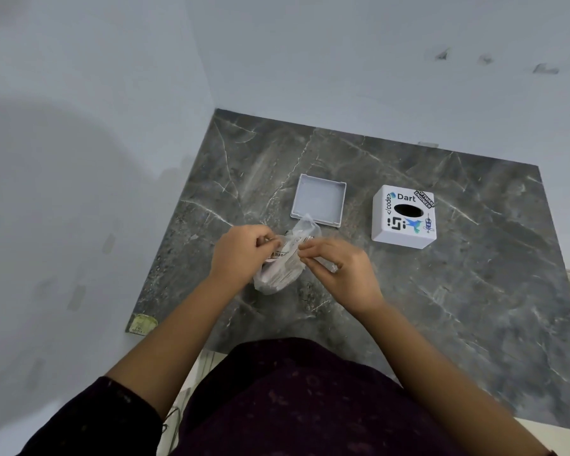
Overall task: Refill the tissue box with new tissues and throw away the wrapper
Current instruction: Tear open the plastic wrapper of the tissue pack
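A pack of new tissues in a clear plastic wrapper (282, 268) is held just above the dark marble table (441, 291). My left hand (241, 255) pinches the wrapper's left side. My right hand (339, 268) pinches its right side, and the plastic is stretched between them. The white tissue box cover (403, 217), with stickers and an oval opening on top, stands to the right, apart from my hands. Its white square base tray (320, 204) lies open side up just behind the pack.
Pale walls meet in a corner along the table's left and far edges. A small yellowish sticker (143, 324) marks the table's near-left corner. My dark-clothed body (293, 406) covers the front edge.
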